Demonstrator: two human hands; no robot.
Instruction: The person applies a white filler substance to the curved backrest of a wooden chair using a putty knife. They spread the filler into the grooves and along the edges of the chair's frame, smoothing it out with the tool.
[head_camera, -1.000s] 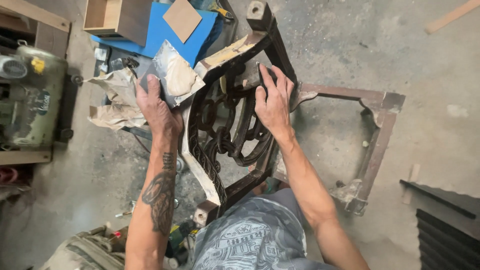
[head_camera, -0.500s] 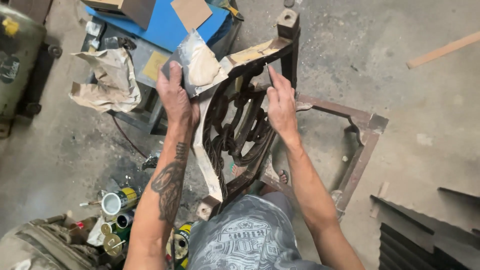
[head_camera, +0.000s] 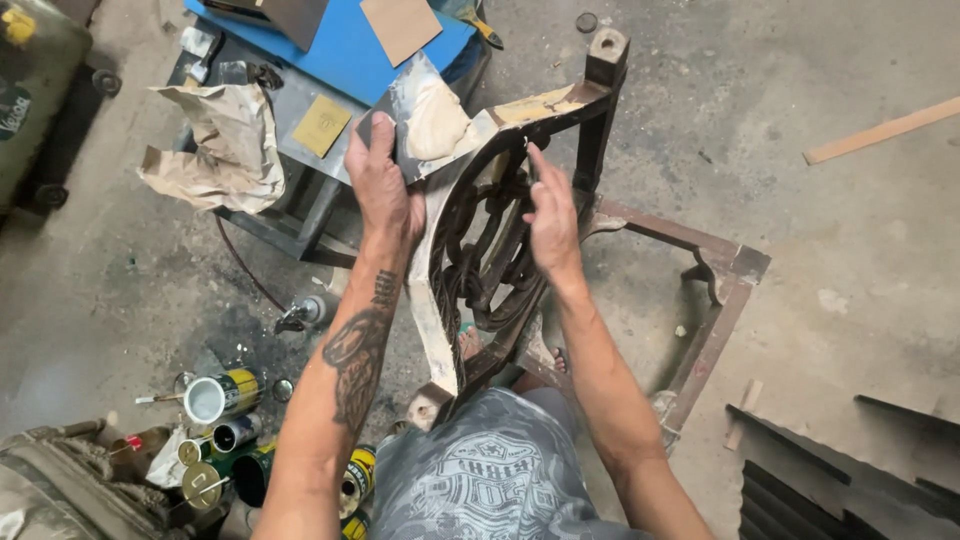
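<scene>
- A flat metal plate (head_camera: 415, 115) loaded with a mound of pale filler (head_camera: 437, 112) is gripped by the left hand (head_camera: 383, 185), thumb over its near edge and fingers beneath.
- The right hand (head_camera: 551, 215) is held loosely open with its fingertips touching the carved openwork of the chair back, at about three o'clock from the left hand; nothing is pinched in it.
- The dark wooden chair frame (head_camera: 600, 130) is laid on its side on the concrete floor (head_camera: 820, 250), directly ahead of the person, its seat rails reaching toward four o'clock.
- Pale filler is seen smeared along the top rail (head_camera: 530, 105) and down the near upright (head_camera: 428, 300); the inner carving and seat rails appear bare and dark, so the coating is judged partly done, with much left.
- At eleven o'clock a blue board (head_camera: 350, 50) with sandpaper sheets is set on a low stand, beside a crumpled paper bag (head_camera: 225, 140).
- At seven o'clock a cluster of tins (head_camera: 225, 395) is stood on the floor.
</scene>
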